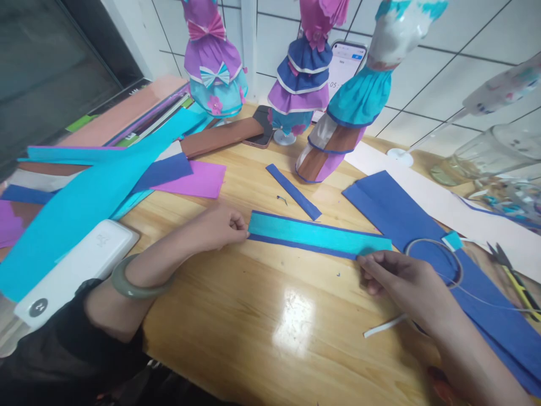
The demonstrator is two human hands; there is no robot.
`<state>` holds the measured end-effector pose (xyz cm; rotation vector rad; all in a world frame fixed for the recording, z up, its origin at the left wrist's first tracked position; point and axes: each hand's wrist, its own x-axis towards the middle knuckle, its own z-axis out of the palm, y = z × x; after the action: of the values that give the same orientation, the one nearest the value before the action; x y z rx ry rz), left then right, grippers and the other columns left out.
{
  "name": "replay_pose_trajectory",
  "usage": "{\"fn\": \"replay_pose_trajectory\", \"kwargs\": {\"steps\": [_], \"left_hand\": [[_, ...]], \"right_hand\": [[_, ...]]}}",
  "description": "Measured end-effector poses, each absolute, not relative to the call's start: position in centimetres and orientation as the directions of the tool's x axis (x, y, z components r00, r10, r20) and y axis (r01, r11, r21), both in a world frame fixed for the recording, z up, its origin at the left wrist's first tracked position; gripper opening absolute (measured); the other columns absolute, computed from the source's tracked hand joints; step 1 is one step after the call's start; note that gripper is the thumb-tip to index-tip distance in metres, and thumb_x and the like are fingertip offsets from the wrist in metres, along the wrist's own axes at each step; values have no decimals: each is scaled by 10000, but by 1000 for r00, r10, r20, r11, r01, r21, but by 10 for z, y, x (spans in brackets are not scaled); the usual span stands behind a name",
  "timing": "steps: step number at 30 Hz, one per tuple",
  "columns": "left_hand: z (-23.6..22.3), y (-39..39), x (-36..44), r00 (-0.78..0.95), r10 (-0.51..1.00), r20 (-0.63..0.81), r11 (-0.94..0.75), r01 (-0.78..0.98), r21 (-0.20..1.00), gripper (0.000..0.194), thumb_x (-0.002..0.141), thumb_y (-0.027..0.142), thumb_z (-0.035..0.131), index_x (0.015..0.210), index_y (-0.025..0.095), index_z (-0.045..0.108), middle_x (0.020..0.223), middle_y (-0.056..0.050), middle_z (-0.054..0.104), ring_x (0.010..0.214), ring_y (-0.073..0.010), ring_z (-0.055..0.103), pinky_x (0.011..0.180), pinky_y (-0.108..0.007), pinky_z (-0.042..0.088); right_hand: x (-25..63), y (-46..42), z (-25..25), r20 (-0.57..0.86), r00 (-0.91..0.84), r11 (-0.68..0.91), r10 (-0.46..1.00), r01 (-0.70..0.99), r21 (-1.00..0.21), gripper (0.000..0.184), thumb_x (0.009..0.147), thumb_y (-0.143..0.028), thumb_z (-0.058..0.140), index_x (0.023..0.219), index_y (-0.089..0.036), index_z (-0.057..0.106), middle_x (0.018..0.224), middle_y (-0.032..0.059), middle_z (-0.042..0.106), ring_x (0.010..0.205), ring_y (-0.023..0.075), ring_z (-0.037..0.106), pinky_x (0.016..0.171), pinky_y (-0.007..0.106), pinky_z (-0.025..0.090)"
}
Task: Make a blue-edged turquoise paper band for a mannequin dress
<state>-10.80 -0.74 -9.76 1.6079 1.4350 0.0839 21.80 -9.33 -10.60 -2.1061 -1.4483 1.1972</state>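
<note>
A turquoise crepe paper strip [313, 232] with dark blue edges stretches nearly flat just over the wooden table. My left hand [224, 226] pinches its left end between thumb and fingertips. At the lower right corner, my right hand [395, 276] is closed on the strip's edge, its thumb on top and the other fingers curled beneath. Behind the strip lies a narrow dark blue paper strip [293, 192]. Folded dark blue crepe paper [376, 206] reaches from behind the strip to under my right forearm, with a coil of thin wire [435, 242] on it.
Three paper-dressed figures [215, 73] stand along the tiled wall, a phone [349, 62] leaning behind them. Turquoise paper [97, 192] and a white power bank [80, 270] lie at left. Yellow-handled scissors [513, 276] and a glass jar [473, 152] are at right. The table [236, 316] has tiny scraps.
</note>
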Motion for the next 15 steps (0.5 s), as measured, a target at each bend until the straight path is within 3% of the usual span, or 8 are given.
{"fn": "replay_pose_trajectory", "kwargs": {"steps": [15], "left_hand": [[-97, -6, -108, 311, 790, -529, 141, 747, 650, 187, 657, 353, 575, 680, 171, 614, 546, 28, 504, 451, -87, 452, 382, -185, 339]], "right_hand": [[214, -89, -106, -436, 176, -434, 883, 662, -611, 371, 782, -513, 539, 612, -185, 566, 466, 0, 579, 421, 113, 517, 479, 234, 397]]}}
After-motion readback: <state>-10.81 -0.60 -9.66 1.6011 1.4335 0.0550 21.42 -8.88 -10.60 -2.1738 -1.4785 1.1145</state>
